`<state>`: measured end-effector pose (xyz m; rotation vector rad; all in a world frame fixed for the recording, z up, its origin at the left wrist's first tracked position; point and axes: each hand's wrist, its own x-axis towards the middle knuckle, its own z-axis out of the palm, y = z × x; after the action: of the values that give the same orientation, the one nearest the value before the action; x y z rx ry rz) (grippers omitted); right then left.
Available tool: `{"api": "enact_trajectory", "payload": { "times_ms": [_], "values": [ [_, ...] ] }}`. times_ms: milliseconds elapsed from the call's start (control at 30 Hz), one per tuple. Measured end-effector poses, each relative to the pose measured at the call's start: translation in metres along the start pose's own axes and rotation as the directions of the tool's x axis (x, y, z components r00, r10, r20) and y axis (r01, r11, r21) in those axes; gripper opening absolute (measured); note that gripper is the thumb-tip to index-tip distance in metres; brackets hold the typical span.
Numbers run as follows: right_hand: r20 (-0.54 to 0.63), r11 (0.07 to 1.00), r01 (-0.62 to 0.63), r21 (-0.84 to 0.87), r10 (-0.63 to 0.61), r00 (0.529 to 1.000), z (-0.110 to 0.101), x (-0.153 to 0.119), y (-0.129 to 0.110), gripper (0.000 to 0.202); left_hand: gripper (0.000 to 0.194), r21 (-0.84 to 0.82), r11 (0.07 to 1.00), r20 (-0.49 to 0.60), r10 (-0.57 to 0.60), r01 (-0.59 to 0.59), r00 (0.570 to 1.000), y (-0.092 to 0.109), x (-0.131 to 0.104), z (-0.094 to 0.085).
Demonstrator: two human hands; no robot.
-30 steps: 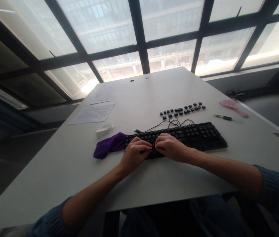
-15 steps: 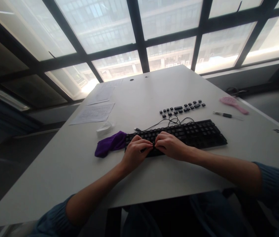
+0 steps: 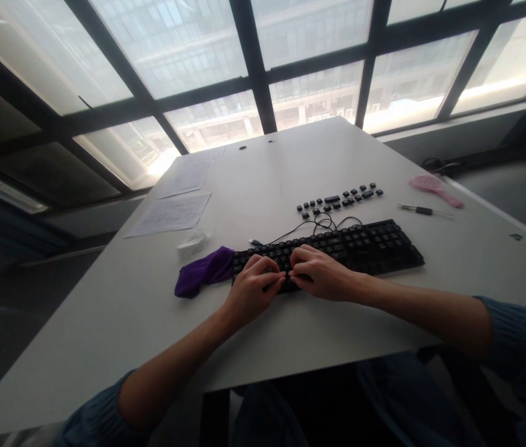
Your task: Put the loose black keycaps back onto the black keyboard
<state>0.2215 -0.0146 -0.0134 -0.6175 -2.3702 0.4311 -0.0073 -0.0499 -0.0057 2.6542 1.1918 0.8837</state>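
A black keyboard (image 3: 372, 251) lies across the table in front of me. Over its front left part, my left hand (image 3: 254, 287) is closed, thumb and fingertips drawn together at the lower key rows. My right hand (image 3: 321, 274) meets it from the other side, its fingers also pinched. The two sets of fingertips almost touch; any small dark piece between them is too hidden to name. Behind the keyboard, several loose black keycaps (image 3: 332, 199) lie in rough rows. The keyboard's cable (image 3: 286, 234) is looped between them, its plug to the left.
A purple cloth (image 3: 205, 272) touches the keyboard's left end, with a crumpled white item (image 3: 192, 242) behind it. Papers (image 3: 170, 214) lie at the back left. A thin tool with a dark handle (image 3: 424, 211) and a pink hairbrush (image 3: 435, 188) are at the right.
The view has shifted slightly, so everything sits a little further left and up. My hands stay at the same place on the keyboard, fingertips still together.
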Motion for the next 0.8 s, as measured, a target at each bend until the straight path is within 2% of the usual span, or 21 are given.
{"api": "enact_trajectory", "payload": {
  "times_ms": [133,400,500,600,667,800],
  "values": [
    [0.011,1.000,0.002,-0.025,-0.002,1.000,0.000,-0.002,0.000,0.020,0.019,-0.024,1.000,0.017,-0.014,0.015,1.000,0.003,0.000,0.000],
    [0.020,0.990,-0.015,-0.141,0.018,1.000,-0.001,-0.006,-0.001,0.022,0.016,0.004,1.000,0.006,0.008,-0.008,1.000,0.005,0.002,0.000],
    [-0.057,0.993,-0.007,-0.118,0.000,0.998,-0.009,-0.003,-0.001,0.021,0.012,-0.005,1.000,-0.052,-0.006,0.006,0.999,0.002,0.005,-0.003],
    [-0.231,0.996,-0.083,-0.042,0.071,0.970,-0.019,0.003,0.004,0.021,0.012,-0.002,0.998,-0.131,-0.063,0.063,0.989,-0.002,0.008,-0.008],
    [-0.303,0.986,-0.163,-0.026,0.148,0.941,-0.025,0.006,0.009,0.022,0.013,0.009,0.995,-0.154,-0.094,0.097,0.984,-0.005,0.009,-0.011],
    [-0.254,0.947,-0.316,-0.058,0.293,0.922,-0.036,0.005,0.015,0.020,0.015,0.030,0.986,-0.139,-0.160,0.165,0.977,-0.011,0.011,-0.020]
  ]
}}
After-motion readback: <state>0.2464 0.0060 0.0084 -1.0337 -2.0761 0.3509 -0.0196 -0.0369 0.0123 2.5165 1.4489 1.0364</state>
